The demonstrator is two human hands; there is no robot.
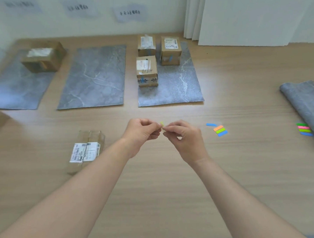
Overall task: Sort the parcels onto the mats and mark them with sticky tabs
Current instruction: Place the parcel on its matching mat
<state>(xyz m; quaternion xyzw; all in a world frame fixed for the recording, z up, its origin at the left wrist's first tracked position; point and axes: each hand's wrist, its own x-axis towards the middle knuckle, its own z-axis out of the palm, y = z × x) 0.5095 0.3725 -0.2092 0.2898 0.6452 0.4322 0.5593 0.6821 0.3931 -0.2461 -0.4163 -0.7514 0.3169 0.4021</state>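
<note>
While both hands met above the wooden desk (168, 174), left hand (140, 130) and right hand (182, 136) pinched one small yellow sticky tab (162, 124), brown cardboard parcel (86, 149) nearby, three grey marbled mats (96, 79) beyond.

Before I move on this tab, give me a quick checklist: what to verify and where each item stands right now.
1. Tab held: left hand and right hand both pinch the yellow tab. Ok.
2. Tab peeled free, sticky end exposed: too small to see. Cannot tell.
3. Loose parcel sorted: it lies on the bare table, off every mat. Not ok.
4. Middle mat lies flat, ready to take a parcel. Ok.
5. Far-left parcel marked: blurred, no tab made out. Cannot tell.
6. Spare tabs on the table by the right hand. Ok.
</note>
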